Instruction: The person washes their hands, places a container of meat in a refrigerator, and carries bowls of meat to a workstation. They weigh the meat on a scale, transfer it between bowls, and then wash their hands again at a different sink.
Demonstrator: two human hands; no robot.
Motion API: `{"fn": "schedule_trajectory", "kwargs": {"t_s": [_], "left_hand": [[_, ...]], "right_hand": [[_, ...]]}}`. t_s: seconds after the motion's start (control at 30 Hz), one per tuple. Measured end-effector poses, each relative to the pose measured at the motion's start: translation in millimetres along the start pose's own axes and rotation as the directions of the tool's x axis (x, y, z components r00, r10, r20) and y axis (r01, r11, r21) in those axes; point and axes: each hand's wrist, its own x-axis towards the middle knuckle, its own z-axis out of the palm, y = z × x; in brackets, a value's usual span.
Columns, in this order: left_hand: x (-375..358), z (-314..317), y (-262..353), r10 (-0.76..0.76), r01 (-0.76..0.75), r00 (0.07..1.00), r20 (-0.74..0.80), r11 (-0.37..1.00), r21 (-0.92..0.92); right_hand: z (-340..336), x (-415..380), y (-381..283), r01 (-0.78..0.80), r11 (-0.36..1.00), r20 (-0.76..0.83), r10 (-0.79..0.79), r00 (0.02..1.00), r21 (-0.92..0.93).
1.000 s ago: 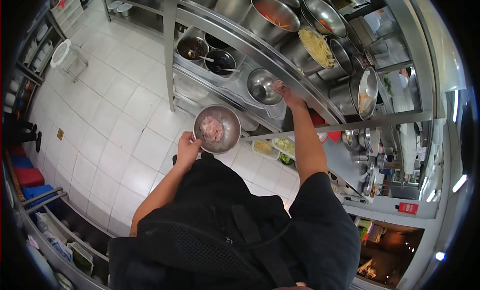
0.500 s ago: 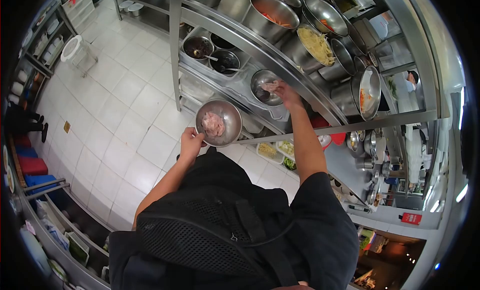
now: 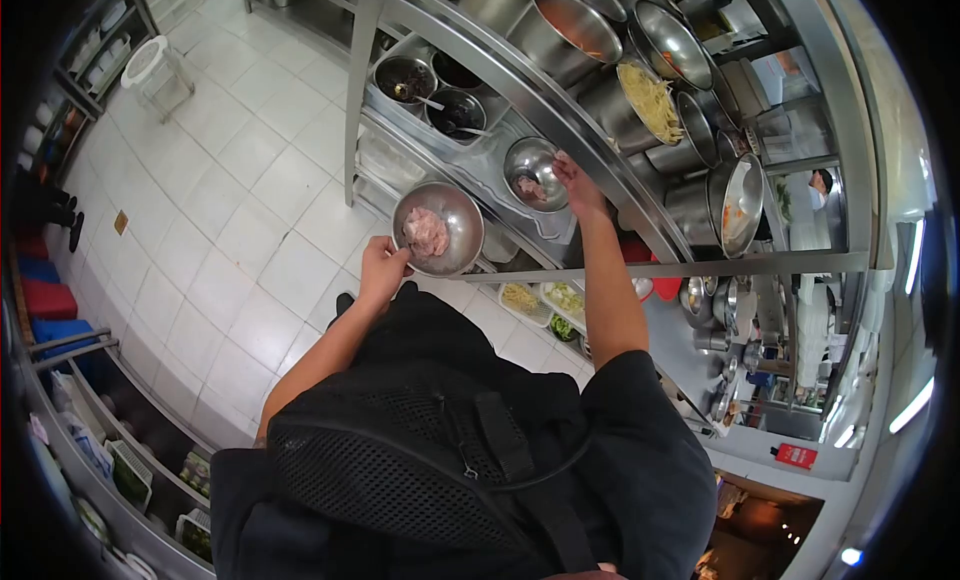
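Note:
My left hand [image 3: 384, 272] grips the rim of a steel bowl [image 3: 460, 215], which holds a heap of pale pink raw meat [image 3: 427, 233]. On the shelf to the right stands a second steel bowl [image 3: 521, 160] with a small amount of meat [image 3: 530, 188] at its bottom. My right hand [image 3: 577, 183] is at the right edge of this second bowl, its fingers bent. Whether any bit of meat is between its fingertips is too small to tell.
Dark sauces in bowls with spoons [image 3: 455, 115] sit on the same shelf. Above is a steel rail [image 3: 560, 105] with pots of shredded food [image 3: 648, 105] behind it. Vegetable tubs [image 3: 520, 299] are below. A white stool [image 3: 158, 75] stands on the tiled floor, and a person's feet show at the far left.
Meat that was in my right hand now lies in the shelf bowl, and that hand has moved up to the bowl's edge. My left hand still holds its bowl. The view has shifted slightly.

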Motion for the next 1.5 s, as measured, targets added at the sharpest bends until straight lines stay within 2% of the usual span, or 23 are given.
{"fn": "schedule_trajectory", "kwargs": {"t_s": [0.07,0.13,0.27,0.37,0.53,0.6,0.63,0.67,0.7,0.73,0.8,0.9,0.93,1.0,1.03,1.1,1.13,1.2,1.27,1.37,1.4,1.47,1.5], "left_hand": [[1,3,1,0.032,-0.031,0.999,-0.026,0.999,0.027],[2,9,3,0.103,-0.101,0.994,-0.035,0.994,0.036],[4,19,9,0.217,-0.216,0.976,-0.014,0.975,0.061],[3,27,10,0.201,-0.201,0.979,0.021,0.979,0.029],[2,36,1,0.104,-0.106,0.994,0.035,0.994,0.033],[-1,34,-4,0.078,-0.081,0.996,0.044,0.996,0.049],[-2,34,-6,0.063,-0.067,0.997,0.052,0.996,0.067],[-2,36,-8,0.05,-0.054,0.997,0.054,0.995,0.08],[-3,36,-11,0.048,-0.051,0.998,0.047,0.995,0.08],[-5,35,-15,0.054,-0.057,0.998,0.035,0.995,0.086],[-6,35,-18,0.058,-0.059,0.998,0.014,0.994,0.089],[-11,33,-18,0.065,-0.065,0.998,-0.001,0.99,0.125],[-13,33,-18,0.083,-0.081,0.997,-0.011,0.988,0.135],[-18,31,-24,0.089,-0.084,0.995,-0.034,0.987,0.135],[-17,29,-27,0.089,-0.085,0.996,-0.026,0.988,0.129],[-17,25,-31,0.097,-0.094,0.995,-0.016,0.987,0.126],[-15,25,-31,0.103,-0.099,0.995,-0.019,0.984,0.147],[-11,26,-29,0.121,-0.116,0.993,-0.017,0.979,0.169],[-9,28,-30,0.149,-0.145,0.989,-0.013,0.974,0.173],[-12,29,-22,0.174,-0.173,0.985,0.004,0.976,0.134],[-13,28,-21,0.174,-0.172,0.985,-0.001,0.976,0.132],[-16,27,-20,0.164,-0.165,0.986,0.022,0.981,0.1],[-18,27,-18,0.162,-0.163,0.987,0.023,0.982,0.097]], "right_hand": [[35,-22,-3,-0.006,1.0,-0.05,0.007,0.999,0.021],[111,-85,-28,0.205,0.97,-0.177,-0.226,0.958,-0.129],[157,-128,-1,0.453,0.856,-0.163,-0.499,0.851,-0.25],[148,-128,29,0.421,0.833,-0.118,-0.488,0.865,-0.358],[98,-81,13,0.286,0.862,-0.284,-0.423,0.86,-0.419],[63,-44,21,0.283,0.847,-0.005,-0.32,0.948,-0.449],[56,-41,10,0.282,0.85,-0.007,-0.318,0.948,-0.446],[50,-36,-2,0.152,0.584,-0.031,-0.292,0.956,-0.798],[47,-32,-8,-0.009,0.195,-0.064,-0.276,0.959,-0.981],[39,-23,-3,-0.007,0.197,-0.061,-0.27,0.961,-0.98],[30,-11,11,0.148,-0.13,0.161,-0.099,0.982,-0.98],[34,-7,27,0.161,-0.303,0.225,-0.19,0.956,-0.939],[37,-8,23,0.171,-0.308,0.234,-0.179,0.956,-0.936],[40,-11,11,0.155,0.025,0.147,-0.186,0.971,-0.988],[27,-3,17,0.163,0.018,0.158,-0.175,0.972,-0.986],[17,7,16,0.106,0.266,0.108,-0.007,0.994,-0.958],[20,4,16,0.115,0.265,0.115,-0.014,0.993,-0.957],[30,-10,18,0.301,-0.178,0.324,-0.116,0.939,-0.937],[18,8,43,0.234,-0.144,0.254,-0.141,0.957,-0.961],[31,0,29,0.143,0.201,0.113,-0.154,0.982,-0.969],[27,2,22,0.147,0.2,0.117,-0.152,0.981,-0.969],[17,7,6,0.213,0.731,0.262,-0.049,0.964,-0.648],[38,-15,-18,0.072,0.738,0.106,-0.002,0.994,-0.67]]}}
